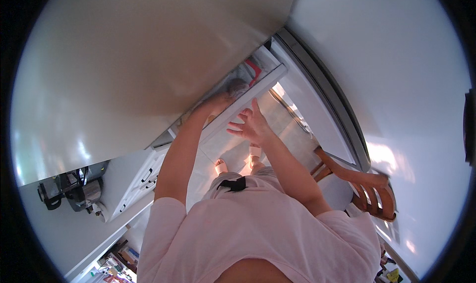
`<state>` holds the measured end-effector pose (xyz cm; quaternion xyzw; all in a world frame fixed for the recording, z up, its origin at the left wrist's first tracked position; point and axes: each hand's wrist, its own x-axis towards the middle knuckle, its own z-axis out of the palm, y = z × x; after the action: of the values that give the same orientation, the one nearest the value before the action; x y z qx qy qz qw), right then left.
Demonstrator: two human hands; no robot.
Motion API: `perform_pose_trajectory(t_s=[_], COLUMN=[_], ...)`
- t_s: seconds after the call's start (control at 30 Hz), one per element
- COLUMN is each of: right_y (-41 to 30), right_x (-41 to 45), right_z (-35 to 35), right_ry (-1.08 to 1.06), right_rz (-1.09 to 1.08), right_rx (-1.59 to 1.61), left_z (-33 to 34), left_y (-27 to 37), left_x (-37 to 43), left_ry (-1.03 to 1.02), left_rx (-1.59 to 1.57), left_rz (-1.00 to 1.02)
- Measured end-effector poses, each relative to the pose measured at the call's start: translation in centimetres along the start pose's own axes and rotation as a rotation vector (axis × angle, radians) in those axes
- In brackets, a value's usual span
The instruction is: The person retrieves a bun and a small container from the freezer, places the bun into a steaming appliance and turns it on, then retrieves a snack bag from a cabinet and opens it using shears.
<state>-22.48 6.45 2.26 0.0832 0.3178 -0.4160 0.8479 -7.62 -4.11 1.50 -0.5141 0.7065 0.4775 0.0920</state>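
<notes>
A white pull-out drawer (243, 101) of a fridge or freezer is slid out below a large metallic door (141, 52). My left hand (219, 100) reaches over its front edge to the inside, against a dark item in clear plastic (237, 87). Its fingers are partly hidden, so whether it grips that item cannot be told. Beside the item lies a red curved thing (255, 73), perhaps a strip or handle. My right hand (251, 124) is in the air just outside the drawer front, fingers spread and holding nothing.
An open appliance door with a grey seal (323, 93) stands on the right. Beyond it is a wooden chair (375, 197). On the left, a counter (74, 227) carries dark appliances (74, 188), near white cabinets with black handles (143, 179). My slippered feet (221, 166) stand on grey floor tiles.
</notes>
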Motion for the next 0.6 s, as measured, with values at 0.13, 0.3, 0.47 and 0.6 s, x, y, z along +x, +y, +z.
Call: perform_pose_trajectory(t_s=[0.13,0.3,0.47,0.6], right_y=[0.0,0.4,1.1,0.5], right_x=[0.1,0.3,0.3,0.6], right_z=[0.5,0.9,1.7,1.1], right_ry=[-0.066,-0.123,-0.138,-0.173], right_rz=[-0.034,-0.06,-0.056,-0.086], right_rx=[-0.009,0.056,0.042,-0.033], left_z=[1.1,-1.1,0.0,-1.3], left_y=[1.8,5.9,1.6,5.1], left_x=[-2.7,-4.1,-1.3,-3.9], left_ry=[0.348,-0.011,-0.084,0.019], left_rx=[-0.137,-0.335,-0.486,-0.318], left_rz=[0.221,0.006,-0.18,-0.046])
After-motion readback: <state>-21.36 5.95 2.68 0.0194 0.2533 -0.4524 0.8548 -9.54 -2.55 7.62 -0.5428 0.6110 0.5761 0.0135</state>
